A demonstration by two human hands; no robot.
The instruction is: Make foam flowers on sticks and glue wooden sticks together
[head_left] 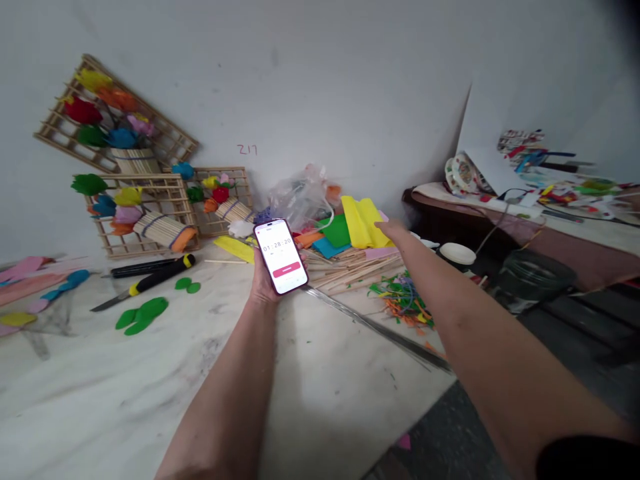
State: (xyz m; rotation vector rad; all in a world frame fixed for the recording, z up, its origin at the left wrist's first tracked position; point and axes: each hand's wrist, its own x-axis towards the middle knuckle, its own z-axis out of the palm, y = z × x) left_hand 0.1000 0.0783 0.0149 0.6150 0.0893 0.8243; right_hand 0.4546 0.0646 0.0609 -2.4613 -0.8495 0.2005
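My left hand (262,283) is wrapped round a phone (281,257), whose lit screen faces me and shows a running time display. My right hand (393,232) reaches far forward, its fingers closed on the right edge of a folded yellow crepe paper sheet (361,223); most of those fingers are hidden. Just left of that sheet lies green paper (336,231), with blue paper (331,248) below it. Thin wooden sticks (345,270) are piled under the papers. A bundle of metal wires (370,323) runs diagonally across the table between my arms.
Stick lattices with paper flowers (120,137) lean on the wall at left. A yellow-black utility knife (155,277) with bared blade lies near green paper leaves (145,316). Colourful scraps (403,297) lie under my right forearm. A cluttered second table (555,243) stands at right.
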